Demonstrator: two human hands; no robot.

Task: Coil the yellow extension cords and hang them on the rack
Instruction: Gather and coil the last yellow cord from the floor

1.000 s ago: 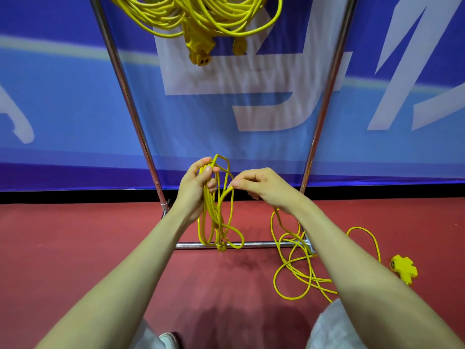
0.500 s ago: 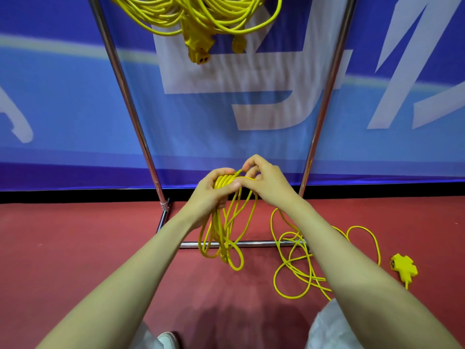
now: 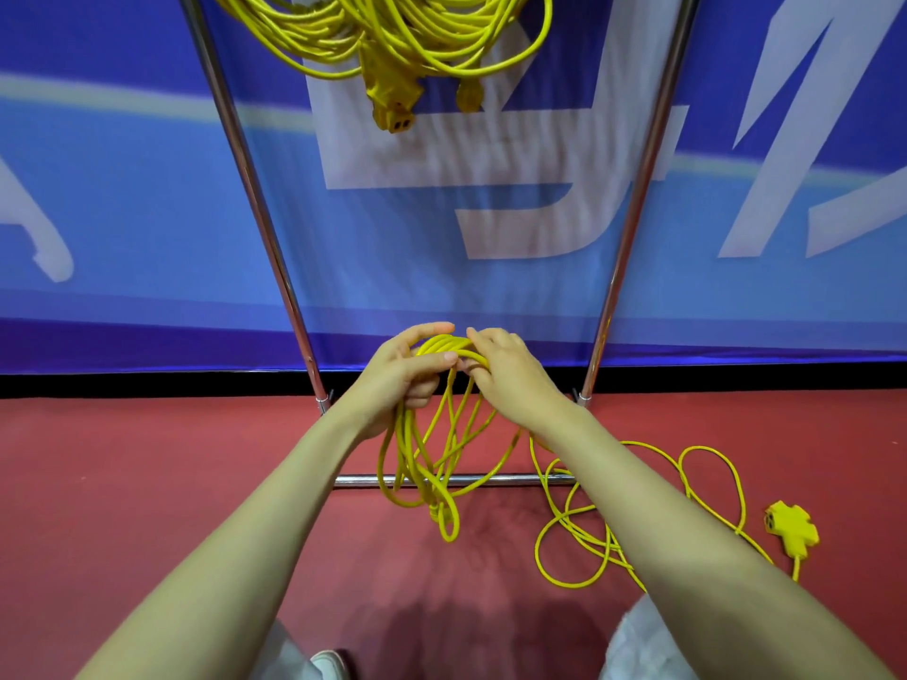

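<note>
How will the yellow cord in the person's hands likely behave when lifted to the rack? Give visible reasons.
Probably floppy: the yellow cord hangs in uneven, sagging loops below the left hand gripping it. Likely light, since its strands look thin. It may drag or snag: the loose tail sprawls on the floor, ending at a chunky socket block.

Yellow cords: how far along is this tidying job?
Done: one bundle of cords already hangs on the rack. In hand: the left hand grips a part-wound coil, and the right hand pinches its top loops. Left: the loose cord and outlet block on the floor need winding in, then hanging.
</note>
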